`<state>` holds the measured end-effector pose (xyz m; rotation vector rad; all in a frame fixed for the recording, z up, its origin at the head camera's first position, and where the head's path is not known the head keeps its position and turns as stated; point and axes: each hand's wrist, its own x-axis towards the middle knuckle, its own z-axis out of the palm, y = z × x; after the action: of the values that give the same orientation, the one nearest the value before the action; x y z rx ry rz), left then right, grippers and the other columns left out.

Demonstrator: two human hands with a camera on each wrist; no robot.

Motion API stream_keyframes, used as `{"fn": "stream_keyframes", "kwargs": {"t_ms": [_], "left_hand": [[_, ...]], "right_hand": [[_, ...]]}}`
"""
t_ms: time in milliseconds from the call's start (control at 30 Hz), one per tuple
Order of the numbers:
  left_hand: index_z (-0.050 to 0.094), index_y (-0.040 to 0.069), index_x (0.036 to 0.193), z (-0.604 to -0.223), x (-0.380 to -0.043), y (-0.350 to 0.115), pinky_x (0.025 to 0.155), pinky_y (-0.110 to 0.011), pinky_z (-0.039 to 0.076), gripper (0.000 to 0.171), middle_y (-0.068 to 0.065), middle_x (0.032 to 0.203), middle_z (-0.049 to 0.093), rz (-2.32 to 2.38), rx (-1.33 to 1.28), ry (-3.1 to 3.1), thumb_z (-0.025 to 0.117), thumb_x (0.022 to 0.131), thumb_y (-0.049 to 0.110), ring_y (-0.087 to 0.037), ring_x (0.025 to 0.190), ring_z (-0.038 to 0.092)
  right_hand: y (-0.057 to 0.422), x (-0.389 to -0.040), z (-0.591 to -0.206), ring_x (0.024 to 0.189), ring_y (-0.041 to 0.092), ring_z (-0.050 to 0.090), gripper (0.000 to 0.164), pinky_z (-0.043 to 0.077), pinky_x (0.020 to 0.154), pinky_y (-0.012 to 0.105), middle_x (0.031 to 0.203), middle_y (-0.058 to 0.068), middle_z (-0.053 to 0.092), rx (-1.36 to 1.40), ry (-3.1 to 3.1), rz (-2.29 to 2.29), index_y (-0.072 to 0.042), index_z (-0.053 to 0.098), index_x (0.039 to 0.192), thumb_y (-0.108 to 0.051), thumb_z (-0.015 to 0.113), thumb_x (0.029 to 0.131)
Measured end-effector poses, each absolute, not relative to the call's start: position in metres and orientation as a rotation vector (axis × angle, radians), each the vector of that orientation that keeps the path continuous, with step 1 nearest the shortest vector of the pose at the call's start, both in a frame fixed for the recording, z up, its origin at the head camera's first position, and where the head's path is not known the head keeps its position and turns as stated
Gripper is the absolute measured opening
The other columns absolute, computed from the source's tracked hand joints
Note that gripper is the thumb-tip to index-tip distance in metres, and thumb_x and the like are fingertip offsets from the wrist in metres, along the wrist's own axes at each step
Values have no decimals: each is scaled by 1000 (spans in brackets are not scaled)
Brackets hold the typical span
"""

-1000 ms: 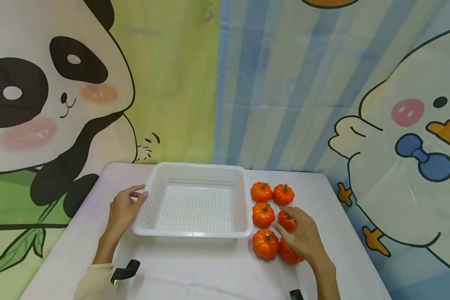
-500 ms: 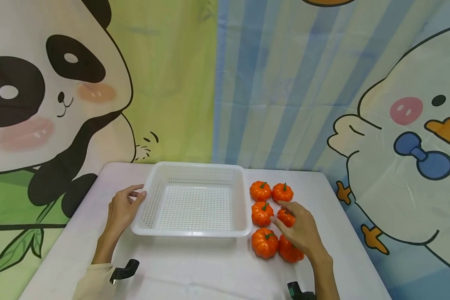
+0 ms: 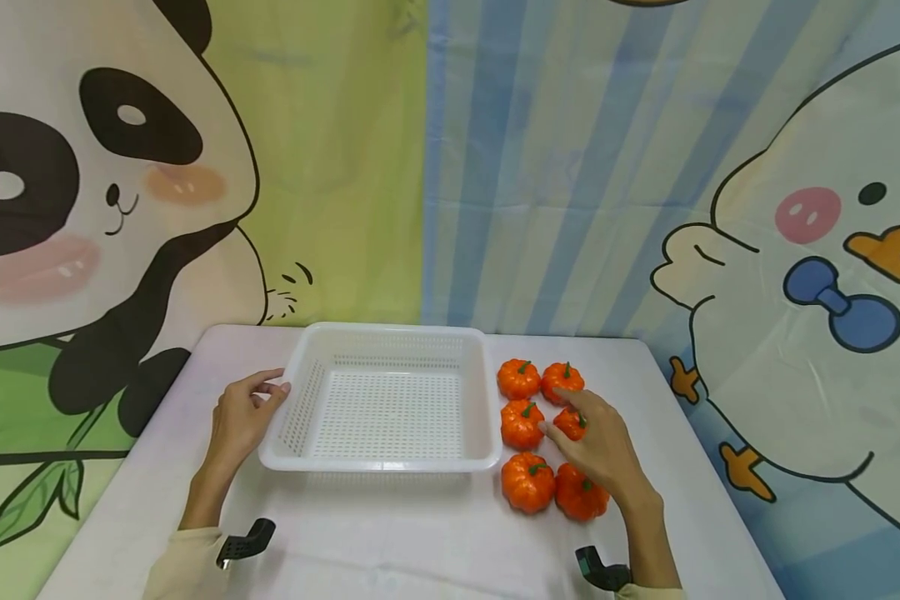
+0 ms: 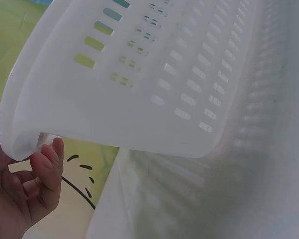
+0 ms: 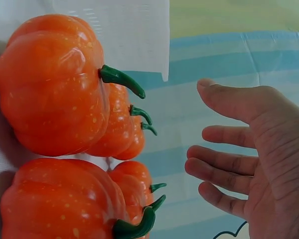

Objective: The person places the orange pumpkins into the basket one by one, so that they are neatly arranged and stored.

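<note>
Pinching L rim of white basket (image 3: 378, 466) w/ L hand (image 3: 243, 415), w/ fingers curled in at edge. Holding nothing in R hand (image 3: 602, 435), w/ fingers loosely spread and thumb well apart from them, above R col. of orange pumpkins (image 3: 581, 493); seen apart from green stems (image 5: 123, 78) in R wrist view. Counting six pumpkins in approx. 2 cols. x 3 rows on white table (image 3: 360, 542), just R of basket, stems up. Hiding part of mid. pumpkin in R col. w/ R hand. Wearing black mounts (image 3: 246, 543) at both wrists, w/ cream sleeve (image 3: 187, 565) at L. Showing panda print (image 3: 120, 183) at L, bird print (image 3: 802, 375) at R on backdrop (image 3: 345, 192).
</note>
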<state>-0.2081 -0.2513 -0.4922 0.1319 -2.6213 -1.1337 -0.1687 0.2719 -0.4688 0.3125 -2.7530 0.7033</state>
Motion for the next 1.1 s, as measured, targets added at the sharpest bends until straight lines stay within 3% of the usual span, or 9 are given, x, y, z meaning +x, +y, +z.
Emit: {"fn": "stream_keyframes", "kwargs": {"t_ms": [667,1100], "left_hand": [[64,6,134,-494,-207,-253,50,-25,49,44,-24,106,72,-1205,135,-2615,64,99,32,-16,67,62],[62,6,136,-497,-209,-255,52,-25,52,47,-24,108,70,-1227,143,-2620,63,99,35,-17,69,63]], "right_hand": [[270,-193,-448,133,38,53,59,40,109,67,136,10,64,357,-2800,669,-14,62,135,-43,78,86],[273,-211,-448,122,33,61,60,50,102,58,131,10,67,386,-2831,666,-13,63,135,-41,80,85]]}}
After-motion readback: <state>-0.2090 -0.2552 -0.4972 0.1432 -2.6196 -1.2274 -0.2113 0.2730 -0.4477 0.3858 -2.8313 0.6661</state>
